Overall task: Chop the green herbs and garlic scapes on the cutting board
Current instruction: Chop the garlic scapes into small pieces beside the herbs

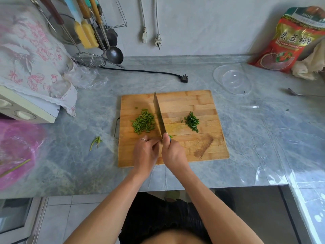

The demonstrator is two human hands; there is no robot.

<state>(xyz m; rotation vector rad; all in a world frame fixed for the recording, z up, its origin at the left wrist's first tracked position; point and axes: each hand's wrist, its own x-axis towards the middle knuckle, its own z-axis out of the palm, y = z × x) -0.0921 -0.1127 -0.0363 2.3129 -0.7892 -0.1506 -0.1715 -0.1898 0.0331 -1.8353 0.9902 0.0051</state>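
Note:
A wooden cutting board (pixel 193 103) lies on the grey marble counter. A pile of chopped garlic scape pieces (pixel 143 122) sits on its left half. A smaller heap of finely chopped green herbs (pixel 192 122) lies to the right. My right hand (pixel 173 152) grips the handle of a cleaver (pixel 159 117), whose blade stands on edge between the two piles, pointing away from me. My left hand (pixel 146 153), with a ring on one finger, rests on the board just left of the cleaver handle with its fingers curled; nothing shows in its grasp.
Green trimmings (pixel 95 142) lie on the counter left of the board. A clear plastic bowl (pixel 233 80) and a spoon (pixel 297 93) sit at the back right, beside a red bag (pixel 290 41). A black plug and cord (pixel 183 78) lie behind the board. A pink bag (pixel 15 152) is at far left.

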